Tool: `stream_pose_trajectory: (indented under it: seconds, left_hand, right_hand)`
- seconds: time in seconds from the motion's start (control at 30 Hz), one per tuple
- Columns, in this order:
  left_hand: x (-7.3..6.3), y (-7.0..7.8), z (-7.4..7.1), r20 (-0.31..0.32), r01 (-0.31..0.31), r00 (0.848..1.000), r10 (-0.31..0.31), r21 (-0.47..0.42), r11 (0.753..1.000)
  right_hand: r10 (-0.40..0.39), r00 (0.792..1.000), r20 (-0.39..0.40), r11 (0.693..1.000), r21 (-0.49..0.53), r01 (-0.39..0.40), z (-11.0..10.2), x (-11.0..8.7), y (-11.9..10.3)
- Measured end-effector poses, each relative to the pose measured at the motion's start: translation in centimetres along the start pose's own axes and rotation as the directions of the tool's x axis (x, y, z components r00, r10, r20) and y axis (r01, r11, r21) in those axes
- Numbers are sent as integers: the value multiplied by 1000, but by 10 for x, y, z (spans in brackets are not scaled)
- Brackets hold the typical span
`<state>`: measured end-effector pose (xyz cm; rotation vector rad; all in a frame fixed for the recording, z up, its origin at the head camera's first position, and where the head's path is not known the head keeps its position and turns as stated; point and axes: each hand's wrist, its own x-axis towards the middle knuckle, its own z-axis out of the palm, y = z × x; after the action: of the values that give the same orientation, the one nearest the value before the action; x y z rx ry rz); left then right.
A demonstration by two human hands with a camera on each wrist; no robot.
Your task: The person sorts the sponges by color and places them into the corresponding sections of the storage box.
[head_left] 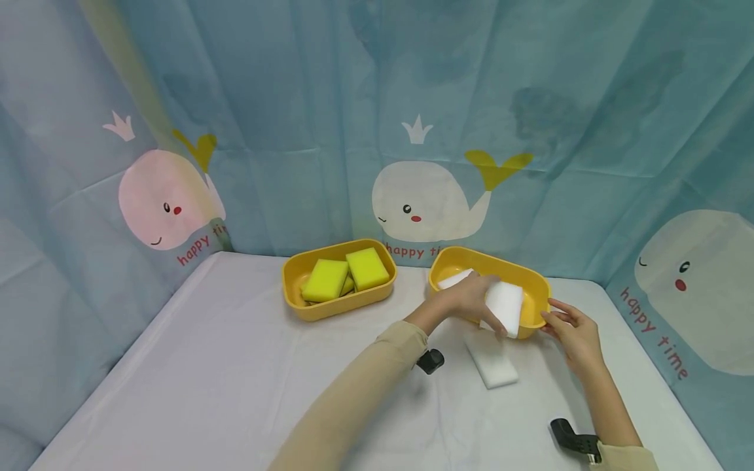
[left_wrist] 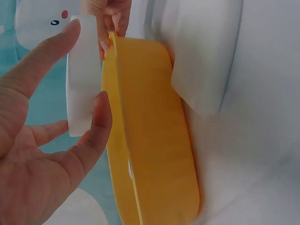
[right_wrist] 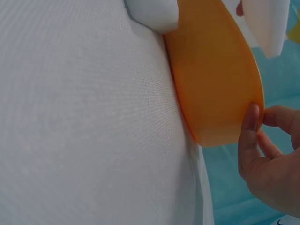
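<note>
Between thumb and fingers, my left hand (head_left: pixel 466 297) (left_wrist: pixel 42 161) pinches a white sponge block (head_left: pixel 506 304) (left_wrist: pixel 84 75) above the right-hand yellow basket (head_left: pixel 501 263) (left_wrist: pixel 157 131). The rim of that same basket is held at its right end by my right hand (head_left: pixel 577 337) (right_wrist: pixel 274 171), thumb outside. Inside the basket another white block (head_left: pixel 453 279) shows, partly hidden by the left hand. On the table, close against the basket's front, lies one more white sponge block (head_left: pixel 493 366) (left_wrist: pixel 206 56).
To the left stands a second yellow basket (head_left: pixel 341 309) with several yellow sponges (head_left: pixel 326 280) in it. A blue curtain (head_left: pixel 283 131) printed with whales hangs behind the white-covered table (head_left: pixel 206 392). Black wrist cameras (head_left: pixel 431 361) sit on both arms.
</note>
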<state>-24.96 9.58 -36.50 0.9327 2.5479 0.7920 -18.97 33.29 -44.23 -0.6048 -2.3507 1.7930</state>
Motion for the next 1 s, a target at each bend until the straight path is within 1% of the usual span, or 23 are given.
stream_pose_trajectory:
  seconds: [0.13,0.33,0.43,0.57,0.63,0.8,1.0]
  left_hand:
    - [6,0,1,-13,14,1000,-14,2,1000]
    - [15,4,5,-25,31,999,-33,-53,998]
    - [20,7,8,-33,51,998,-53,-59,997]
    - [27,11,11,-39,94,995,-97,-67,993]
    - [31,12,12,-50,100,993,-104,-71,992]
    - [37,13,10,-82,111,990,-116,-57,992]
    - [41,13,9,-89,122,988,-126,-43,992]
  right_hand:
    - [10,1000,4,1000,12,-10,1,0,-1]
    - [7,1000,9,999,31,-7,-1,-1,-2]
    - [5,1000,9,1000,28,-5,-1,0,-2]
    - [7,1000,8,1000,6,-7,-1,0,-1]
    - [12,1000,7,1000,2,-12,-1,0,-1]
    - [13,1000,13,1000,16,-13,-1,0,-2]
    - [8,1000,14,999,35,-9,0,-2,-4]
